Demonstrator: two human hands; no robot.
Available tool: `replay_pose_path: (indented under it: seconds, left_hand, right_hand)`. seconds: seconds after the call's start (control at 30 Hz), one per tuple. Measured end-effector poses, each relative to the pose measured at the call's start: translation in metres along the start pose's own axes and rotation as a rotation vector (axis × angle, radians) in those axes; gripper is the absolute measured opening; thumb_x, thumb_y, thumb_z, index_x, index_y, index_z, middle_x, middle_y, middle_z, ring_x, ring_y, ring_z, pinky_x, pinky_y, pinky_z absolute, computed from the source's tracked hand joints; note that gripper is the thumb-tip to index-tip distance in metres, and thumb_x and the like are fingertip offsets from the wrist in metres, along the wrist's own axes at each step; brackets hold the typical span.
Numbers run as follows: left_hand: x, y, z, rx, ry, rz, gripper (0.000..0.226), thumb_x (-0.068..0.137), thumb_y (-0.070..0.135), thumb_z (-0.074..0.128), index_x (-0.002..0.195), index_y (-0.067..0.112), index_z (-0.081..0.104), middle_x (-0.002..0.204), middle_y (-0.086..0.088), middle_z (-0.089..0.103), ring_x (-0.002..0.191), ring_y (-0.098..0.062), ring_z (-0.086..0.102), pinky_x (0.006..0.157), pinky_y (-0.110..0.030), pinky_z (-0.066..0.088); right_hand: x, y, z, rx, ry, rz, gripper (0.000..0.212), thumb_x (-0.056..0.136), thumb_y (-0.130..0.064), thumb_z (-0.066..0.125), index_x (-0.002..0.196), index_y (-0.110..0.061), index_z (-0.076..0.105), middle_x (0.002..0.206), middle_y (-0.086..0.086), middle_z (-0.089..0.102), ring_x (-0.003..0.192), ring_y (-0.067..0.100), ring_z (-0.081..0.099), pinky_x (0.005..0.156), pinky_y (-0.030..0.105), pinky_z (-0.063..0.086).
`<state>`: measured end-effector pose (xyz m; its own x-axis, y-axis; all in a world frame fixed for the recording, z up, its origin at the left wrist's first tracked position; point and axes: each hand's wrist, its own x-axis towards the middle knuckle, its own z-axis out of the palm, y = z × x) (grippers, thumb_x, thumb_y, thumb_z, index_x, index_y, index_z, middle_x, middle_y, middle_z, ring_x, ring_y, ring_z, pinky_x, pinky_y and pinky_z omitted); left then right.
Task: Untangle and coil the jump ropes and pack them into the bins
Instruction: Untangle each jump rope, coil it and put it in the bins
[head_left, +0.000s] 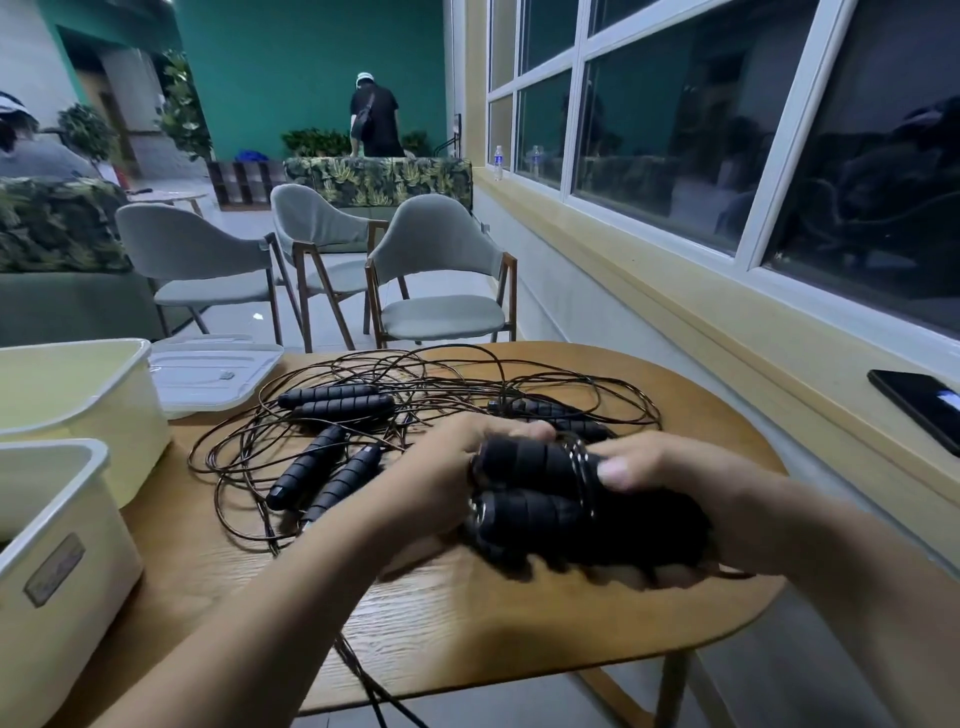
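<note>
A pair of black foam jump-rope handles (530, 486) lies side by side with thin cord wound around them. My left hand (441, 467) grips their left ends and my right hand (670, 478) holds the right part, thumb on the wound cord. Behind them a tangle of thin dark rope (467, 374) spreads over the wooden table (415, 613), with several more black handles (337, 402) in it. Two cream bins stand at the left: a near bin (67, 566) and a far bin (83, 395), both open.
White bin lids (208, 374) lie behind the far bin. A black phone (919, 405) rests on the yellow window ledge at right. Grey chairs (441, 291) stand beyond the table. A rope strand hangs off the table's front edge (374, 696). A person stands far back.
</note>
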<state>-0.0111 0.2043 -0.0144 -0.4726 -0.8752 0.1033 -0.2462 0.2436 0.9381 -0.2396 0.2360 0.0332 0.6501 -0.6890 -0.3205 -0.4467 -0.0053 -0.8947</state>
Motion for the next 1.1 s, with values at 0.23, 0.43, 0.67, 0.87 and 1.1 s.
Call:
replay_pose_path:
  seconds: [0.23,0.43,0.67,0.87,1.1]
  left_hand:
    - [-0.004,0.014,0.022,0.118,-0.038,0.008,0.037,0.112,0.037,0.043,0.109,0.011,0.069,0.091,-0.014,0.077,0.082,-0.041,0.075,0.074,-0.069,0.062]
    - [0.003,0.014,0.024,0.387,0.042,0.070,0.057,0.114,0.051,0.033,0.081,0.017,0.065,0.070,0.011,0.064,0.068,-0.015,0.064,0.072,-0.043,0.057]
    - [0.001,0.017,0.029,0.621,0.090,0.120,0.049,0.113,0.051,0.032,0.087,0.023,0.063,0.064,0.018,0.058,0.063,-0.004,0.052,0.063,-0.032,0.040]
    - [-0.003,0.015,0.023,0.845,0.139,0.211,0.034,0.107,0.046,0.051,0.084,0.020,0.051,0.063,0.006,0.048,0.059,-0.018,0.043,0.054,-0.035,0.031]
    - [-0.013,0.021,0.006,0.648,0.129,0.348,0.023,0.103,0.040,0.066,0.089,0.021,0.071,0.070,0.005,0.067,0.064,-0.014,0.062,0.058,-0.038,0.049]
  right_hand:
    - [-0.009,0.009,-0.007,0.344,0.228,-0.178,0.062,0.095,-0.050,0.063,0.123,0.005,0.056,0.072,0.025,0.063,0.052,0.025,0.051,0.037,0.022,0.038]
    - [-0.007,0.013,-0.002,0.327,0.438,-0.347,0.051,0.107,-0.039,0.042,0.117,0.011,0.044,0.077,0.031,0.060,0.048,0.026,0.045,0.040,0.022,0.025]
    - [0.001,0.014,-0.006,0.370,0.691,-0.378,0.039,0.111,-0.035,0.039,0.114,-0.001,0.058,0.074,0.030,0.062,0.048,0.025,0.042,0.041,0.022,0.024]
    - [0.005,0.014,-0.004,0.172,0.834,-0.322,0.020,0.112,-0.031,0.044,0.118,-0.024,0.061,0.073,0.026,0.070,0.053,0.027,0.049,0.044,0.026,0.033]
    - [0.003,0.015,-0.005,-0.095,0.830,-0.166,0.020,0.111,-0.029,0.047,0.112,-0.030,0.067,0.071,0.016,0.074,0.049,0.024,0.056,0.041,0.022,0.038]
